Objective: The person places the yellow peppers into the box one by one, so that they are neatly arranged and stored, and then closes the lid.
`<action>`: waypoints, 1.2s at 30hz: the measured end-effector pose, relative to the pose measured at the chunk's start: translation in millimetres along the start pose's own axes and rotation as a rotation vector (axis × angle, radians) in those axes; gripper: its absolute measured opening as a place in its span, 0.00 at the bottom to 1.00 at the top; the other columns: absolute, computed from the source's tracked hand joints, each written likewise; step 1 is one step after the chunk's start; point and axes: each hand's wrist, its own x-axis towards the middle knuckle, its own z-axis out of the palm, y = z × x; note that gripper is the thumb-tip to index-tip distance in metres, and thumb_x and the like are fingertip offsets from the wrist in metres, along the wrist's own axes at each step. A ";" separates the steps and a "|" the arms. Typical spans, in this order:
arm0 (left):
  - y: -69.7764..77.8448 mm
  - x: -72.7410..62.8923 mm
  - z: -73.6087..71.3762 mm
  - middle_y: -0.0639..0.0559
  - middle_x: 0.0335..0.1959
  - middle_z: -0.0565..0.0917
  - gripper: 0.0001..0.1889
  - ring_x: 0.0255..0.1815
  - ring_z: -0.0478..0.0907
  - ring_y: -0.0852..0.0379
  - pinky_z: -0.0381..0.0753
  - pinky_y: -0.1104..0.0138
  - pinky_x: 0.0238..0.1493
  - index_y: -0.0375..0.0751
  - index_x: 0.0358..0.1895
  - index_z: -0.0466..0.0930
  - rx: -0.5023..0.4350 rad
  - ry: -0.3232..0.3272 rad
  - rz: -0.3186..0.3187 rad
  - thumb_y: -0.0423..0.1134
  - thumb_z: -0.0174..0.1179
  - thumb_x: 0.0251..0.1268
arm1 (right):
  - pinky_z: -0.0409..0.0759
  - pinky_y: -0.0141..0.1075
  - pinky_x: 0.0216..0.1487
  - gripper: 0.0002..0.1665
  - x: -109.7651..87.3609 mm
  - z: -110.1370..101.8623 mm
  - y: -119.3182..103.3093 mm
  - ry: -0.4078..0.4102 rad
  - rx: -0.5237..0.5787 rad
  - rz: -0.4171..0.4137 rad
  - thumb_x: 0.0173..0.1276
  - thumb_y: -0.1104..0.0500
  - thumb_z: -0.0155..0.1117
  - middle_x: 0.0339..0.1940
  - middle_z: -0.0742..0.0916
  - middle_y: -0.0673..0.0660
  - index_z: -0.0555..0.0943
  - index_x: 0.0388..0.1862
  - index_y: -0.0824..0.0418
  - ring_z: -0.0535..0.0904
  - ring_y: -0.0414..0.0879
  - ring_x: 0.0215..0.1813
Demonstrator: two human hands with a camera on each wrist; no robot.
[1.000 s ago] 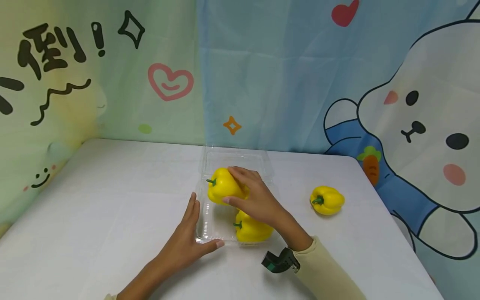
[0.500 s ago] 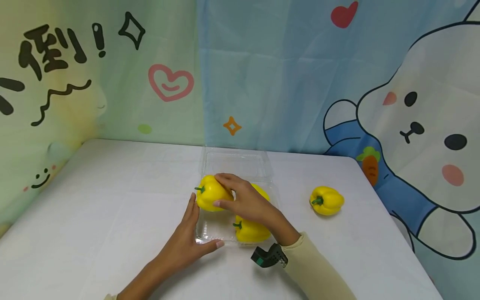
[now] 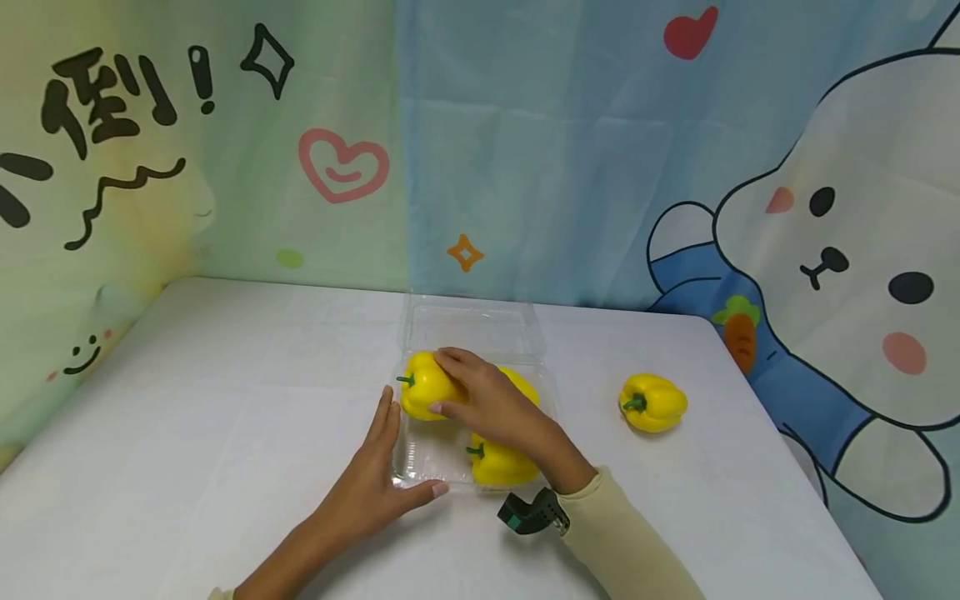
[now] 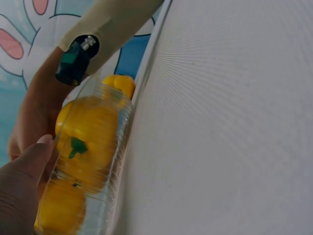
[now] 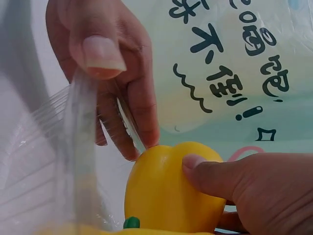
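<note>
A yellow bell pepper with a green stem is gripped by my right hand, over the far left part of a clear plastic box. Two more yellow peppers lie in the box: the near right pepper, and the far right pepper, partly hidden behind my right hand. My left hand rests against the box's near left corner, fingers extended along its left side and thumb along the front edge. In the right wrist view, my right thumb presses the held pepper.
Another yellow bell pepper lies on the white table, right of the box. The box's clear lid lies open toward the back. A printed cloth hangs behind the table.
My right hand has brought its pepper leftward and slightly nearer over the box, uncovering part of the far right pepper. The left hand stays in place.
</note>
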 end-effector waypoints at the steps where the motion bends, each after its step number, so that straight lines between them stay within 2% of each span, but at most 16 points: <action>1: 0.1 0.2 0.1 0.55 0.79 0.29 0.63 0.77 0.42 0.46 0.53 0.49 0.70 0.30 0.76 0.40 0.000 -0.001 0.000 0.62 0.71 0.49 | 0.62 0.45 0.70 0.42 0.0 0.4 0.6 0.000 -0.008 0.004 0.68 0.48 0.66 0.74 0.67 0.55 0.62 0.75 0.59 0.63 0.49 0.72; 8: 0.4 1.0 0.6 0.53 0.79 0.30 0.63 0.77 0.41 0.46 0.53 0.49 0.70 0.30 0.76 0.40 -0.006 -0.004 0.000 0.61 0.72 0.49 | 0.65 0.44 0.68 0.41 0.3 3.3 2.1 0.005 -0.055 0.003 0.66 0.48 0.67 0.72 0.69 0.54 0.65 0.74 0.59 0.66 0.49 0.70; 15: -1.4 1.0 1.5 0.48 0.79 0.32 0.63 0.76 0.43 0.44 0.54 0.48 0.70 0.29 0.76 0.41 0.015 0.007 0.016 0.62 0.71 0.49 | 0.63 0.44 0.69 0.43 0.4 9.0 -1.1 -0.041 -0.117 0.051 0.66 0.47 0.67 0.74 0.67 0.55 0.63 0.75 0.60 0.64 0.50 0.72; 23: -2.3 1.5 1.9 0.50 0.79 0.32 0.63 0.76 0.42 0.43 0.54 0.47 0.69 0.28 0.75 0.41 0.021 0.005 0.019 0.64 0.70 0.49 | 0.64 0.43 0.69 0.43 -0.2 10.5 -2.8 -0.037 -0.176 0.063 0.67 0.46 0.66 0.73 0.67 0.57 0.63 0.74 0.62 0.64 0.50 0.71; 29: -3.4 1.5 2.2 0.50 0.79 0.31 0.63 0.77 0.42 0.43 0.53 0.47 0.69 0.28 0.76 0.41 0.021 0.011 0.024 0.65 0.69 0.50 | 0.64 0.43 0.69 0.42 -1.1 10.7 -3.8 -0.047 -0.233 0.042 0.67 0.46 0.66 0.73 0.68 0.59 0.64 0.74 0.64 0.64 0.51 0.71; 36: -4.6 2.1 2.2 0.51 0.79 0.31 0.64 0.77 0.42 0.43 0.52 0.47 0.70 0.27 0.75 0.41 0.021 0.016 0.032 0.68 0.67 0.49 | 0.64 0.43 0.69 0.42 -1.6 11.4 -4.1 -0.038 -0.241 0.037 0.67 0.46 0.66 0.72 0.68 0.59 0.65 0.73 0.64 0.64 0.51 0.71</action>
